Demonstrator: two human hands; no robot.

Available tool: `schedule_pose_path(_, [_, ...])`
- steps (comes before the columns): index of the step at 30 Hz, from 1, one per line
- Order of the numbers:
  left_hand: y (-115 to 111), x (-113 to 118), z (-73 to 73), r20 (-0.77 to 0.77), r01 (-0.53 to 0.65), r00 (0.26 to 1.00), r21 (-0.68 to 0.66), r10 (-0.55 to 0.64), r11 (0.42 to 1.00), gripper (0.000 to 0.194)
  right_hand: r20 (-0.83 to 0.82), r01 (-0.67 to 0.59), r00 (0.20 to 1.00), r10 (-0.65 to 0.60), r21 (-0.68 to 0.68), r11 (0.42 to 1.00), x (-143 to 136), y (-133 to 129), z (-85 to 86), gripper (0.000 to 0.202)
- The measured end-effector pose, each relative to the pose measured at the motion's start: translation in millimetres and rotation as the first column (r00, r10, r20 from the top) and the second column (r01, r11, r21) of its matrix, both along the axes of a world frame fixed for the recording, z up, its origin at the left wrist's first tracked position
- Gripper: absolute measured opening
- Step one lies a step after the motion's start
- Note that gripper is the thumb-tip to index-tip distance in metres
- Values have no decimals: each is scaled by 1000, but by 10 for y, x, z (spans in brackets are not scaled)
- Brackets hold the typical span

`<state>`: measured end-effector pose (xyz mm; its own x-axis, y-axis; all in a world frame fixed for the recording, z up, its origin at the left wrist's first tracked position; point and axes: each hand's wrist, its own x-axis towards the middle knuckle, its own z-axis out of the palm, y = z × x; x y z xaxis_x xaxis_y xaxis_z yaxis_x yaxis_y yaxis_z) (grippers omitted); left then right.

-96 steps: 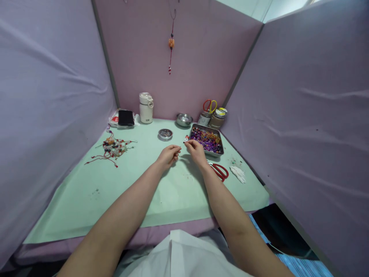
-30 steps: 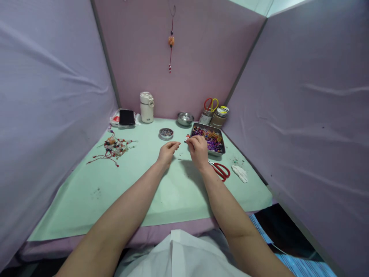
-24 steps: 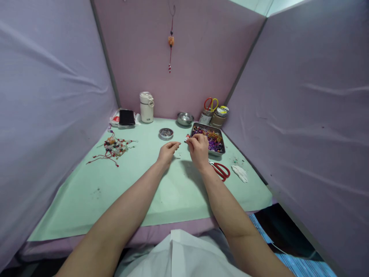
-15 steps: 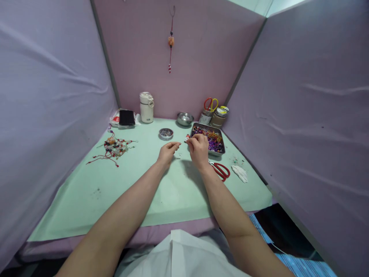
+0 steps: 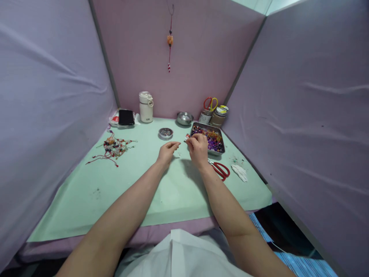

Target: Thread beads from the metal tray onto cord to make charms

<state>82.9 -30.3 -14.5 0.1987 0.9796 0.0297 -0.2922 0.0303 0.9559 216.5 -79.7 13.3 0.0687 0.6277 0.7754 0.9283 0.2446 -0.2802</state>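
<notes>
Over the middle of the green-covered table, my left hand (image 5: 168,151) is closed in a pinch, its fingertips pointing right; what it pinches is too small to make out. Across a small gap, my right hand (image 5: 198,149) is also pinched, beside the left edge of a metal tray (image 5: 216,154) of purple, orange and dark beads. A small red and white item (image 5: 187,137) shows just beyond the right fingertips, and whether they touch it is unclear. Red-handled scissors (image 5: 221,170) lie by my right wrist. A round clear dish (image 5: 165,133) sits beyond my left hand.
Beaded red-cord strings (image 5: 113,148) lie on the left. At the back stand a white bottle (image 5: 146,107), a metal bowl (image 5: 185,118), a jar (image 5: 219,116) and a jar holding scissors (image 5: 205,117). A black item (image 5: 126,117) is back left, a white cloth (image 5: 239,172) right.
The view has shifted very slightly. Both hands keep nearly the same pose and place, with no visible grasp or release.
</notes>
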Motion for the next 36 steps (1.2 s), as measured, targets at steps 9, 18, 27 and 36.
schedule_pose_path(9, [-14,8,15,-6,-19,1000,0,19,1000,16,3,-6,1000,5,62,998,-8,-6,5,18])
schedule_pose_path(18, [-16,6,11,-23,-28,999,36,29,999,17,49,2,999,-2,15,1000,-9,-4,-11,17])
schedule_pose_path(27, [-2,3,-12,-59,-20,998,43,23,999,23,49,-6,999,8,-35,999,-10,-9,-5,15])
schedule_pose_path(36, [-8,7,5,-96,-9,995,67,16,998,28,48,-17,999,19,-45,999,-11,-10,-2,15])
